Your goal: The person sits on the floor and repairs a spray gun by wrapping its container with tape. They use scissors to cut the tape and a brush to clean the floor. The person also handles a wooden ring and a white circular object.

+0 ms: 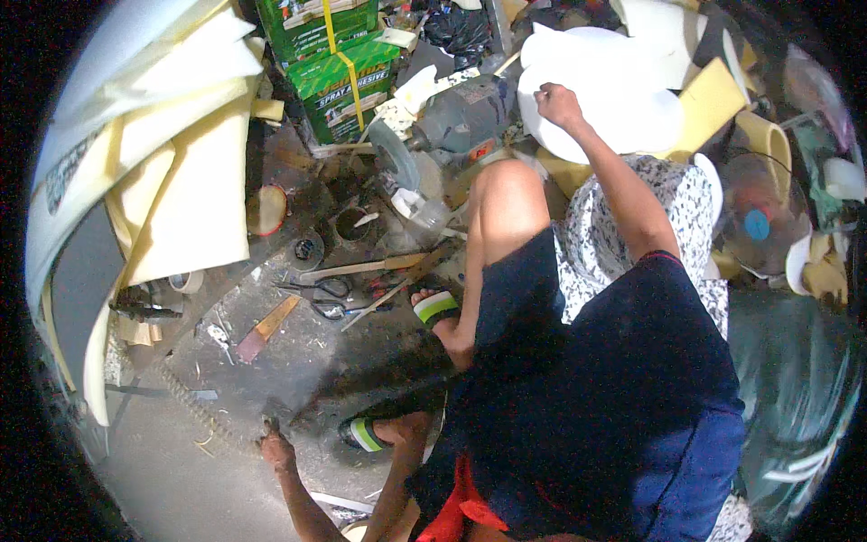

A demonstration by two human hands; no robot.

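My left hand (278, 452) is low in the view, its fingers closed round a dark hand tool (271, 423) that looks like a spray gun. A beige coiled hose (200, 408) runs up to that hand from the left. Its nozzle end is blurred. Out at the upper right, my right hand (560, 105) is curled into a fist over a large white foam sheet (605, 68). Whatever those fingers grip, if anything, is hidden.
Black-handled scissors (332, 287), a brush-like tool (269, 330) and a wooden stick (366, 266) lie on the dark floor board. Yellowish foam sheets (200, 181) lean at the left. Green boxes (341, 88) stand at the back beside a clear plastic jug (465, 116).
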